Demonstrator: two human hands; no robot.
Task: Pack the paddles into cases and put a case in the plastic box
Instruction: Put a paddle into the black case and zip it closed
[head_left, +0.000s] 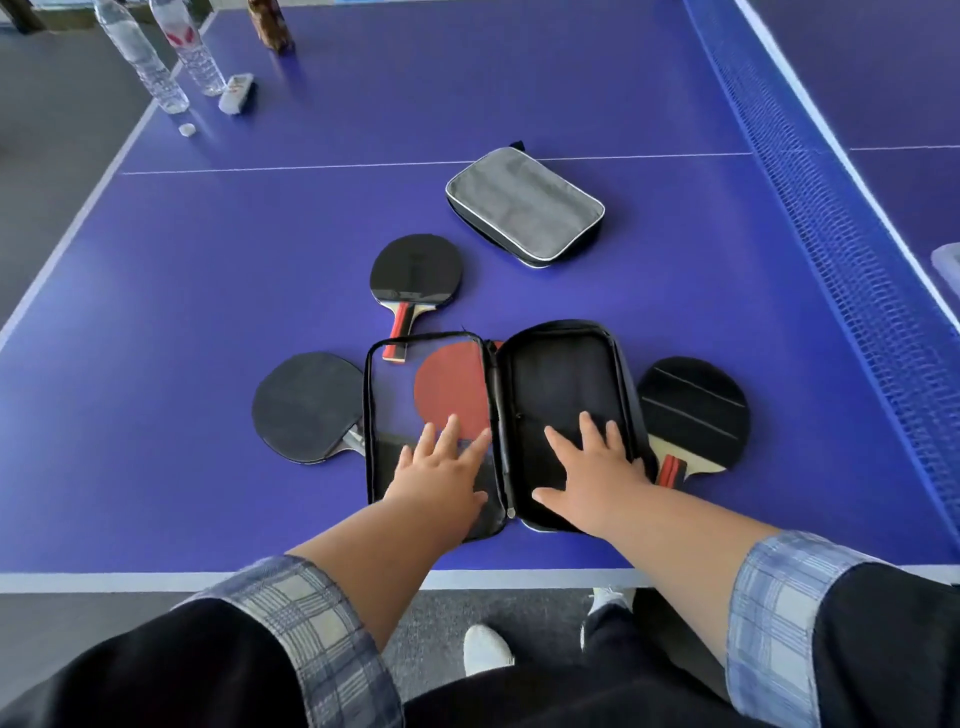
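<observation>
Flat palms (441, 470) on open case (566, 415); four paddles (415, 270).

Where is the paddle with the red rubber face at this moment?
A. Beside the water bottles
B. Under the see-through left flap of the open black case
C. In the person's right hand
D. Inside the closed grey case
B: the red paddle shows through the see-through left flap of the open black case, while the left hand and right hand lie flat on the case, holding nothing.
</observation>
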